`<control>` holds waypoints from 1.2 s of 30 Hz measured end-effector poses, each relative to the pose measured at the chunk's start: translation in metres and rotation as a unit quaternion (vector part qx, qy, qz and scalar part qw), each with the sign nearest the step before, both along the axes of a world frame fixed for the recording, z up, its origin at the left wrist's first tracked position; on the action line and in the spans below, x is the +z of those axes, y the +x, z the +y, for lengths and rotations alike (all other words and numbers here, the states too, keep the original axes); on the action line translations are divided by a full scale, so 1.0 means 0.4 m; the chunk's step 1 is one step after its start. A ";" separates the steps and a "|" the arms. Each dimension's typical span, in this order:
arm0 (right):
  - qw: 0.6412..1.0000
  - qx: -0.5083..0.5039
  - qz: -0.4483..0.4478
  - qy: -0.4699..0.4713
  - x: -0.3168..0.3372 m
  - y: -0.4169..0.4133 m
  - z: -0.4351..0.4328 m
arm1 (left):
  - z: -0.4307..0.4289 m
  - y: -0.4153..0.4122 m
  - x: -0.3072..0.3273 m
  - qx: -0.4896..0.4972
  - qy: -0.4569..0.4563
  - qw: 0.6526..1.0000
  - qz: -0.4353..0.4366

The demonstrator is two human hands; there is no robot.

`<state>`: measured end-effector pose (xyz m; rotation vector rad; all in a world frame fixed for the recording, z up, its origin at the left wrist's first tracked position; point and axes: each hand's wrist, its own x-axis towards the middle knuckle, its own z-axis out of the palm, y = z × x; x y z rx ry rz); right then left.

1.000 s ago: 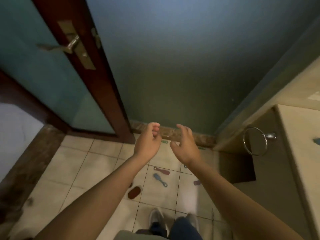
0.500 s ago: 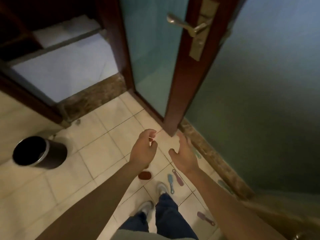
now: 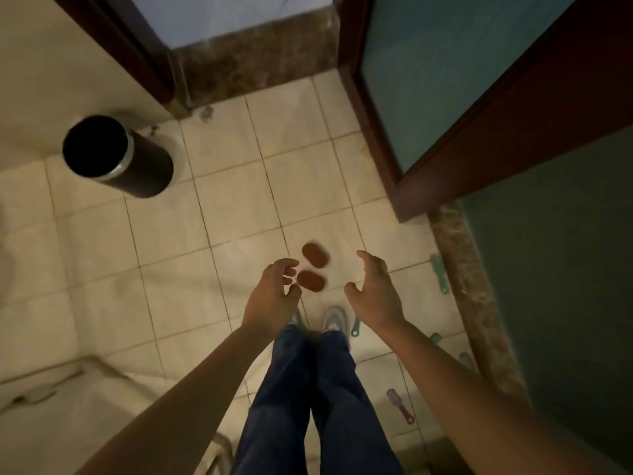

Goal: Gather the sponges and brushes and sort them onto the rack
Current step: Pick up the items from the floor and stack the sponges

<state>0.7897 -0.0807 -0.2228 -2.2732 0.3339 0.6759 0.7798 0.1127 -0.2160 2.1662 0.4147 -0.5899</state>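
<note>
Head view: far sponge (image 3: 313,254), near sponge (image 3: 310,280), long axes slanting lower-right; hands empty, left hand (image 3: 272,293), right hand (image 3: 375,296) loosely curled.

You're looking at two rust-brown sponges (image 3: 314,254) (image 3: 310,280) on a beige floor (image 3: 239,200) showing a square grout grid; teal brush (image 3: 439,273), purple brush (image 3: 399,404), black bin (image 3: 147,173), mottled brown kerb (image 3: 469,286). You're wearing blue jeans (image 3: 291,389).

You're standing in a bathroom: cream floor tiles (image 3: 239,200), frosted-glass door (image 3: 428,80), black waste bin (image 3: 137,169).
</note>
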 end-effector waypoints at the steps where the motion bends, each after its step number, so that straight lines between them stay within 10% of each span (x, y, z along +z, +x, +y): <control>1: 1.000 0.007 0.006 -0.004 -0.043 0.005 0.000 | 0.004 -0.003 -0.047 0.003 0.001 1.000 0.011; 20: 0.992 0.095 0.060 -0.059 -0.925 0.071 0.147 | 0.021 -0.043 -0.974 -0.053 0.063 0.991 0.110; 36: 0.982 0.137 -0.010 -0.128 -1.352 0.112 0.171 | 0.039 -0.031 -1.378 -0.372 0.202 0.906 -0.001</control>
